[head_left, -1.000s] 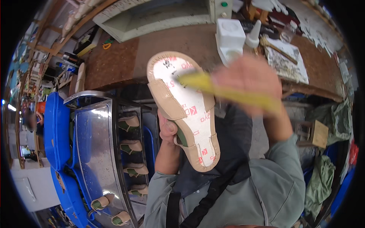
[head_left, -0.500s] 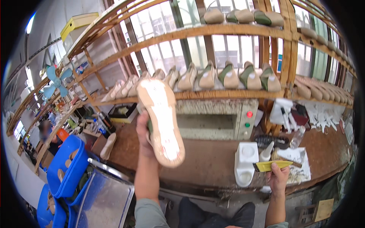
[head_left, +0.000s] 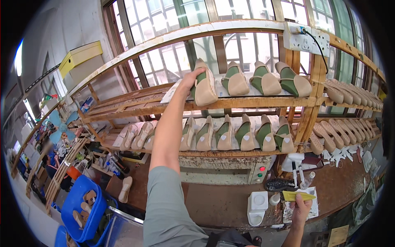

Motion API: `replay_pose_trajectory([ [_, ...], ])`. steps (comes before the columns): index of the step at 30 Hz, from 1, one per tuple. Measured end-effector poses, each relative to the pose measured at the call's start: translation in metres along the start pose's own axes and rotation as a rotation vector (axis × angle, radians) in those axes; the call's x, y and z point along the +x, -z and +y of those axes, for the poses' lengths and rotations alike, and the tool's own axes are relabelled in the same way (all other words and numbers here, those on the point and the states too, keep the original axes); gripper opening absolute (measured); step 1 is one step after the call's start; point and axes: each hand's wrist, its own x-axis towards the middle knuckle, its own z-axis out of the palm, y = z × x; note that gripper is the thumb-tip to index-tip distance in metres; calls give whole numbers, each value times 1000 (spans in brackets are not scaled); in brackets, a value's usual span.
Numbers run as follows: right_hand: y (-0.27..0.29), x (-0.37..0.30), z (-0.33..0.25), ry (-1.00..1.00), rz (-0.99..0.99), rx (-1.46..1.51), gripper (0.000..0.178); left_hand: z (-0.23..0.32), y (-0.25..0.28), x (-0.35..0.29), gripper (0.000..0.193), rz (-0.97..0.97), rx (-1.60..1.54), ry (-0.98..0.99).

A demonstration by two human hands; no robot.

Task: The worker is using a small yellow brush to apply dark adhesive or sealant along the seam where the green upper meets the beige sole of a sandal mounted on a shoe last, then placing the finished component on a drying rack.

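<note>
L hand (head_left: 190, 80) grips beige-soled green shoe last (head_left: 204, 85) on upper wooden shelf (head_left: 255, 102); 3 more lasts just right of it. R hand (head_left: 301, 207) pinches 1 yellow flat brush (head_left: 298, 196).

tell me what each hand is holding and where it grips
The left hand holds a green-and-beige shoe by its side, on the upper shelf. The right hand grips a yellow brush by its handle end.

left hand (head_left: 190, 82): raised, gripping a tan-and-green shoe sole (head_left: 204, 85) on the upper shelf (head_left: 255, 101)
beside it: three like soles (head_left: 263, 78), to its right
right hand (head_left: 301, 208): low, holding a yellow brush (head_left: 297, 196) over the tabletop (head_left: 222, 206)
near right hand: white container (head_left: 257, 207), just left
</note>
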Motion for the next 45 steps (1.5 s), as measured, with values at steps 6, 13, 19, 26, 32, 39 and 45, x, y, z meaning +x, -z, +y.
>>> replay_pose_trajectory([
  [6,14,-11,-17,-6,172,12,17,-2,-23,24,55,-138,24,161],
  [13,4,-11,0,-71,61,-35,17,-3,20,-13,53,453,301,-108],
  [19,46,-36,73,-193,65,-61,17,-84,-25,-245,35,535,118,-807],
  [26,127,-50,218,-283,-161,89,28,-265,-12,-533,44,368,421,-122],
  [32,85,-130,231,-320,-332,152,25,-256,83,-807,89,1135,1041,544],
  [39,44,-200,206,-443,-349,141,24,-203,212,-1133,91,2352,1066,1173],
  [45,46,-214,205,-353,-509,116,23,-204,258,-1182,61,2112,667,1018],
])
